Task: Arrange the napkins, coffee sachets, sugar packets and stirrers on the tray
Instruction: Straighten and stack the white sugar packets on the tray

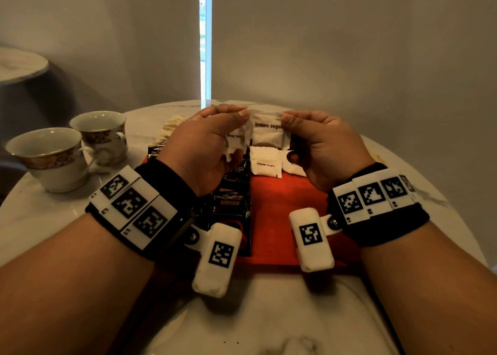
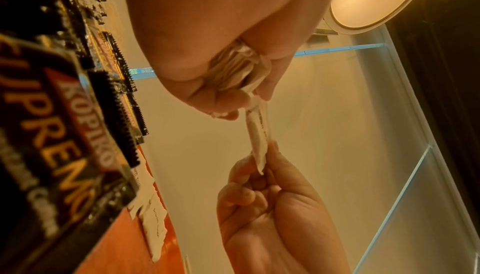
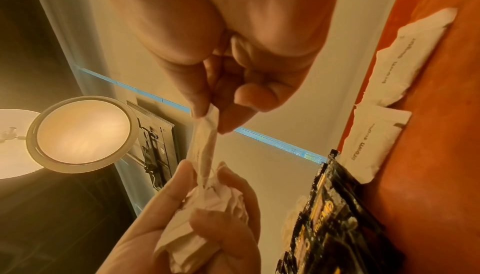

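Two gold-trimmed white porcelain teacups [image 1: 53, 155] [image 1: 103, 134] stand side by side at the left of the round white marble table [image 1: 269, 314].

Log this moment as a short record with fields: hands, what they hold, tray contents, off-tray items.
left hand: grips a bunch of white paper sugar packets, pinches one end of the raised packet
right hand: pinches the other end of the white brown-sugar packet
red tray: black Kopiko coffee sachets in a row, two white sugar packets lying flat
off tray: two gold-patterned china cups on the marble table
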Demonstrator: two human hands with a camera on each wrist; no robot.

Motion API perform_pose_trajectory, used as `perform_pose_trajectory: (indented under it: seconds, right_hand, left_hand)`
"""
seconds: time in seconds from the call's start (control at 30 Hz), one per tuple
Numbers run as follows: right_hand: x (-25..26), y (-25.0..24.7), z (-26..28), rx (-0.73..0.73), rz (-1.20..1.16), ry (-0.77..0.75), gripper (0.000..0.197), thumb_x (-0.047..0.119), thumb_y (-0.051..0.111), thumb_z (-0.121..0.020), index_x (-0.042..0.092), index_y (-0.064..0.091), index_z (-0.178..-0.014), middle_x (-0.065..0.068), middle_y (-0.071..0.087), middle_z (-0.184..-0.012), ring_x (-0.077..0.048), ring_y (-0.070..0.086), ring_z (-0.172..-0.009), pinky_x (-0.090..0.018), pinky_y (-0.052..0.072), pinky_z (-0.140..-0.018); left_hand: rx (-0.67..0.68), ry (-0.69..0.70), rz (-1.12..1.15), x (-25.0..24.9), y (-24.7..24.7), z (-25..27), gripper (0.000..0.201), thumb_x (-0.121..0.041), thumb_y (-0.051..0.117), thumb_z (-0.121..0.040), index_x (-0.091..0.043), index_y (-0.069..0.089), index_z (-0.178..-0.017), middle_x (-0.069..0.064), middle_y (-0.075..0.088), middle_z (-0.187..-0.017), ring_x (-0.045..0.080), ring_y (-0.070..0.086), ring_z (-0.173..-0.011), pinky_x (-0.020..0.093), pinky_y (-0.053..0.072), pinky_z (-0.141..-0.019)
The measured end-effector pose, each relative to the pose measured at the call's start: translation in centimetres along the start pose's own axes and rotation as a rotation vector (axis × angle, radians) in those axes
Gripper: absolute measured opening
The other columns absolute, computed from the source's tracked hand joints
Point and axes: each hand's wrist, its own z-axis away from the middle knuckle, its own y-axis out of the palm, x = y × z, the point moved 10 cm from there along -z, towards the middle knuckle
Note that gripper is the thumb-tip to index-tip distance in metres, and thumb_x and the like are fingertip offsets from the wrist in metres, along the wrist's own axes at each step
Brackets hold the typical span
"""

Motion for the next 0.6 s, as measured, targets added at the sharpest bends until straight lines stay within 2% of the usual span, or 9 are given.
perform_pose_trajectory:
  seconds: [0.1,0.17,0.23,0.3,0.43,0.5,0.6]
  right_hand:
    - [0.6,-1.7,-0.6,-0.043,-0.025,-0.001,0.003,0.009,0.065,-0.092,0.008,0.068,-0.091,-0.018,0.073,-0.093,-0.031,0.061,-0.076,-0.024,0.037,-0.043]
    - [0.8,-3.8,-1.3,-0.105,-0.043,0.008,0.004,0.012,0.063,-0.094,0.01,0.066,-0.094,-0.015,0.075,-0.094,-0.022,0.061,-0.069,-0.024,0.035,-0.042]
    - [0.5,-6.2,-2.1,-0.177,-0.043,0.035,0.006,0.016,0.061,-0.096,0.012,0.065,-0.099,-0.01,0.075,-0.09,-0.012,0.053,-0.057,-0.021,0.031,-0.04]
    - [-0.5,-8.1,-2.7,-0.224,-0.05,0.097,0.011,0.018,0.058,-0.098,0.011,0.062,-0.106,-0.006,0.074,-0.084,-0.007,0.047,-0.052,-0.02,0.031,-0.039]
    - [-4.1,-9.6,-3.0,-0.242,-0.053,0.294,0.023,0.017,0.049,-0.102,0.008,0.06,-0.12,-0.005,0.069,-0.083,-0.005,0.041,-0.049,-0.017,0.026,-0.038]
    - [-6.2,-10.2,-2.9,-0.247,-0.034,0.398,0.032,0.014,0.05,-0.1,0.002,0.059,-0.128,-0.007,0.067,-0.083,-0.007,0.04,-0.048,-0.018,0.026,-0.035]
    - [-8.0,-10.7,-2.5,-0.239,0.039,0.515,0.033,0.011,0.055,-0.098,0.0,0.058,-0.128,-0.01,0.072,-0.083,-0.008,0.041,-0.046,-0.02,0.029,-0.034]
  left_hand:
    - [-0.016,-0.009,0.022,0.1,-0.3,-0.2,0.007,-0.016,0.068,-0.092,-0.019,0.071,-0.086,0.004,0.068,-0.091,0.021,0.067,-0.076,0.024,0.046,-0.048]
    - [-0.021,-0.016,0.039,0.2,-0.4,-0.2,0.006,-0.018,0.068,-0.091,-0.02,0.071,-0.086,0.003,0.067,-0.093,0.022,0.067,-0.08,0.023,0.046,-0.048]
    - [-0.022,-0.02,0.04,0.3,-0.5,-0.3,0.005,-0.019,0.068,-0.091,-0.02,0.071,-0.088,0.003,0.067,-0.093,0.022,0.068,-0.08,0.023,0.046,-0.048]
    - [-0.022,-0.027,0.032,0.3,-0.5,-0.3,0.002,-0.021,0.069,-0.091,-0.02,0.071,-0.09,0.003,0.068,-0.094,0.021,0.068,-0.08,0.023,0.047,-0.049]
    - [-0.028,-0.04,0.049,0.5,-0.7,-0.5,0.004,-0.022,0.071,-0.09,-0.019,0.07,-0.092,0.004,0.068,-0.095,0.021,0.068,-0.081,0.023,0.047,-0.048]
    - [-0.03,-0.045,0.056,0.6,-0.7,-0.5,0.004,-0.022,0.071,-0.089,-0.019,0.07,-0.093,0.004,0.068,-0.096,0.022,0.067,-0.082,0.023,0.047,-0.047]
    - [-0.028,-0.048,0.056,0.7,-0.8,-0.5,0.006,-0.022,0.07,-0.09,-0.019,0.07,-0.095,0.005,0.067,-0.099,0.023,0.067,-0.084,0.023,0.047,-0.048]
